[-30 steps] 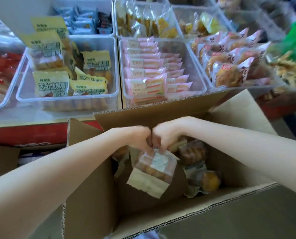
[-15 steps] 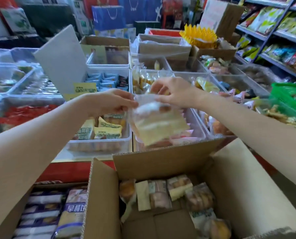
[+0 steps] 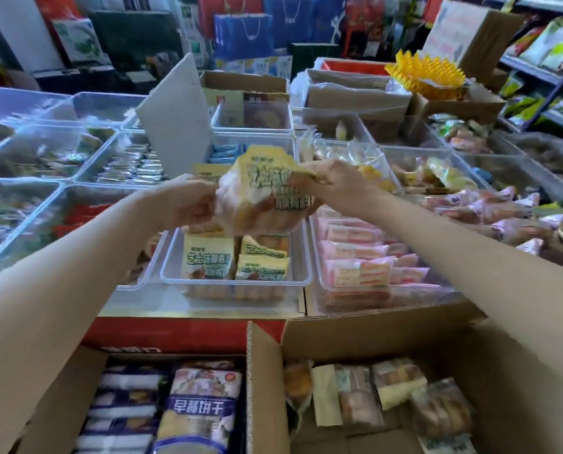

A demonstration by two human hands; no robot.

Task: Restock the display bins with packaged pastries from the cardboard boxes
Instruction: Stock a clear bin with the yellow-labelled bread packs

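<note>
While both arms reach forward, the left hand (image 3: 188, 204) and right hand (image 3: 334, 183) pinch a yellow pastry packet (image 3: 263, 198) by its sides above a clear bin (image 3: 237, 283) of matching packets

Glossy plastic pastry packet (image 3: 263, 198); matt cardboard box (image 3: 388, 335).

Bright even light, soft motion blur, wide-angle edge distortion
</note>
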